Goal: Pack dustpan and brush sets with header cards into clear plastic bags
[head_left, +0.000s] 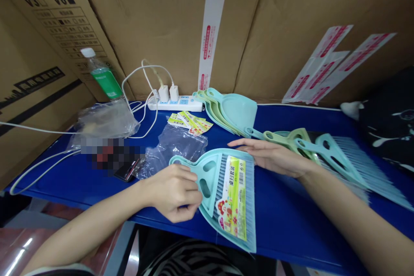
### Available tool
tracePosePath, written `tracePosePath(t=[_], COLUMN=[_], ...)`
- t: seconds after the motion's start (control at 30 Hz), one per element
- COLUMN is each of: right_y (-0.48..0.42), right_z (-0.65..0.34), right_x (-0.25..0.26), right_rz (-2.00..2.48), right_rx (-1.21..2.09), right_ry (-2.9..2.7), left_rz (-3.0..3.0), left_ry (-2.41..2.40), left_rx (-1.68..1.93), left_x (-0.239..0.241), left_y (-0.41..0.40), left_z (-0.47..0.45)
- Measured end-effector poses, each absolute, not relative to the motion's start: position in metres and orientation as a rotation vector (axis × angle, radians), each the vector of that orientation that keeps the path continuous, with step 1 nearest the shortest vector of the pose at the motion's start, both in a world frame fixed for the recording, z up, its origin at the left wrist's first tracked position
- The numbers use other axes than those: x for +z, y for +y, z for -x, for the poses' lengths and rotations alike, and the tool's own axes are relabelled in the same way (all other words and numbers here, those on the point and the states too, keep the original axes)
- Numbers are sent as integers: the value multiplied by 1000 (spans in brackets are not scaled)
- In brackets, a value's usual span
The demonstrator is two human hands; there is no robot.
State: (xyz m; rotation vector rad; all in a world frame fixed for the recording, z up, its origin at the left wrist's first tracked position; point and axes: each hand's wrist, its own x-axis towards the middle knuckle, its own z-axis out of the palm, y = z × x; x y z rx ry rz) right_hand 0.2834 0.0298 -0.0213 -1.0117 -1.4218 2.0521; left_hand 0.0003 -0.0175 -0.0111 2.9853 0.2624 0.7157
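Note:
A light blue dustpan [208, 164] lies near the front of the table with a blue-bristled brush [249, 207] nested in it. A yellow-and-white label card [233, 194] with a red cartoon lies over the bristles. My left hand [176, 192] is closed at the handle end of the dustpan; its fingertips are hidden. My right hand [274, 155] has its fingers stretched out, with the fingertips at the set's far right corner. Beyond it lie loose brushes, among them a light blue brush [339, 159] and a green brush [304, 140].
Stacked blue and green dustpans [241, 110] stand at the back. Label cards [190, 121], a clear plastic bag [177, 146], a power strip [190, 103] with chargers, cables and a bottle [105, 77] are to the left. Cardboard boxes [161, 34] wall the back. A dark bag [391, 116] sits right.

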Motion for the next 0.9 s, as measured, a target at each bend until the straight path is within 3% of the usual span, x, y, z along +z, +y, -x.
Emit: tracePosePath(t=[0.9], right_y=[29], right_z=[-285], right_x=[-26], right_rz=[1009], right_rx=[2027], right_ry=[-1298], left_rz=[-2982], left_ry=[261], left_rx=[676], left_x=[-13], left_y=[-18], left_z=[0])
